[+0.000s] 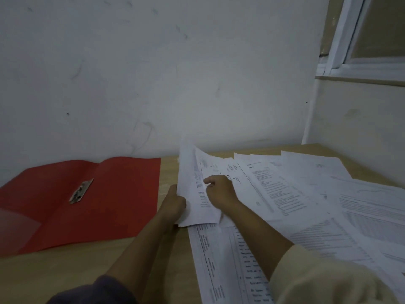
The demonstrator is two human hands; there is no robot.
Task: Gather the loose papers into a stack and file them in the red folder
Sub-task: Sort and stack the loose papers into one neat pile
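Observation:
The red folder (105, 200) lies open and flat on the left of the wooden table, its metal clip (80, 191) showing near the spine. Several printed white papers (311, 205) are spread loosely over the right half of the table. My left hand (175, 201) grips the left edge of a small bundle of sheets (195, 189), tilted up on its edge. My right hand (220, 190) rests on the face of that bundle, fingers curled against it.
The wooden table (168, 176) meets a pale wall at the back. A window frame (341, 51) stands at the upper right above a ledge. A strip of bare wood separates the folder from the papers.

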